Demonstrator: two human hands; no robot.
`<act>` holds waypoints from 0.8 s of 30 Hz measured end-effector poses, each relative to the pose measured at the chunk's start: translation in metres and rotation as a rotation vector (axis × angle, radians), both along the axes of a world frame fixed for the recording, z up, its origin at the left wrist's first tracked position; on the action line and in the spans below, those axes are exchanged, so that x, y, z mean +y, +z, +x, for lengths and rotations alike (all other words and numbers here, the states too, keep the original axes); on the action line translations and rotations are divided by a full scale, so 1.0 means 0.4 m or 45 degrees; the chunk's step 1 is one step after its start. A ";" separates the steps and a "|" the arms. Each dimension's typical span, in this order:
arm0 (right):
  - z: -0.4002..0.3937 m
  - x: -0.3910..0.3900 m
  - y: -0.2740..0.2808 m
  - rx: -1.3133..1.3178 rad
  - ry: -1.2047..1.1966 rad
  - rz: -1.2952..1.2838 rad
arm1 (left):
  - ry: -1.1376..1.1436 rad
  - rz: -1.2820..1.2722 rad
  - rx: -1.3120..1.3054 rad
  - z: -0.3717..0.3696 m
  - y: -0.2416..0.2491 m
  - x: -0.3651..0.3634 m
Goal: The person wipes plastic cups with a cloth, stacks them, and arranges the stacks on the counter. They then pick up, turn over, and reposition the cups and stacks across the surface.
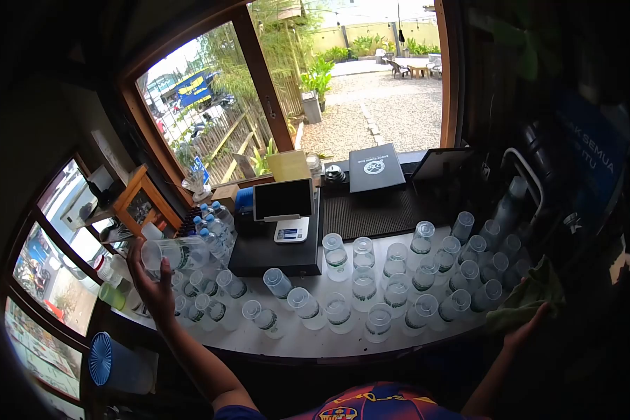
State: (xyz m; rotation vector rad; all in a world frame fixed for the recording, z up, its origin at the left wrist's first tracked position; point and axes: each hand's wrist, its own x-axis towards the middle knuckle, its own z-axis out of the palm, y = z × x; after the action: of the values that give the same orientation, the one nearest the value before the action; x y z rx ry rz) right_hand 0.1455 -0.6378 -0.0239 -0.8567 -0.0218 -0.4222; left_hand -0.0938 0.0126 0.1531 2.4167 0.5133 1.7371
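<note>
On the left, my left hand (155,283) is wrapped round a stack of clear plastic cups (182,253), which lies on its side above the counter. At the right end, my right hand (528,327) holds a green cloth (532,301), near the standing cups. Several clear cups with dark green print, such as one cup (379,322) near the front edge, stand upside down across the white counter (336,341) between my hands. Some of them are in loose rows.
Behind the cups are a black cash drawer (276,257) with a tablet (283,199), a black mat (367,213), a dark menu folder (376,168) and a bell (334,174). Water bottles (213,224) stand at the left. A lidded blue container (119,364) is below left.
</note>
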 end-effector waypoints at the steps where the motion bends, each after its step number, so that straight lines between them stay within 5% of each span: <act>1: 0.001 0.002 0.000 -0.081 0.073 0.029 | -0.021 0.024 -0.115 -0.009 0.031 -0.035; 6: -0.008 0.004 -0.099 -0.380 0.425 0.172 | 0.128 0.427 -0.517 0.021 0.087 -0.307; 8: 0.005 0.004 -0.243 -0.309 0.292 0.174 | -0.178 0.315 -0.537 0.110 0.062 -0.468; 11: -0.017 0.115 0.107 -0.910 0.450 -0.559 | -0.930 -0.077 -0.509 0.278 -0.046 -0.733; 14: -0.044 0.186 0.131 -0.996 0.757 -0.474 | -1.686 -0.594 -0.138 0.383 -0.176 -1.008; 15: -0.046 0.159 0.169 -1.033 0.662 -0.929 | -1.879 -0.679 0.031 0.388 -0.192 -1.089; 17: -0.023 0.081 0.158 -0.966 0.694 -0.781 | -1.815 -0.706 -0.029 0.404 -0.254 -1.210; 19: -0.048 0.013 0.166 -0.532 1.032 -0.259 | -1.820 -0.518 0.260 0.412 -0.281 -1.278; 21: -0.062 -0.034 0.144 -0.098 1.201 0.214 | -1.805 -0.573 0.133 0.423 -0.279 -1.314; 24: -0.075 -0.035 -0.040 0.406 1.495 0.055 | -1.749 -0.827 -0.190 0.469 -0.260 -1.323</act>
State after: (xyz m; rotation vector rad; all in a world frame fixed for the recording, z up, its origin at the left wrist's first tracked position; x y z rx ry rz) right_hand 0.1155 -0.6519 -0.0401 -0.7259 -0.2080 0.8103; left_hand 0.0937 -0.5165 0.0490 1.4237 -0.4765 0.8666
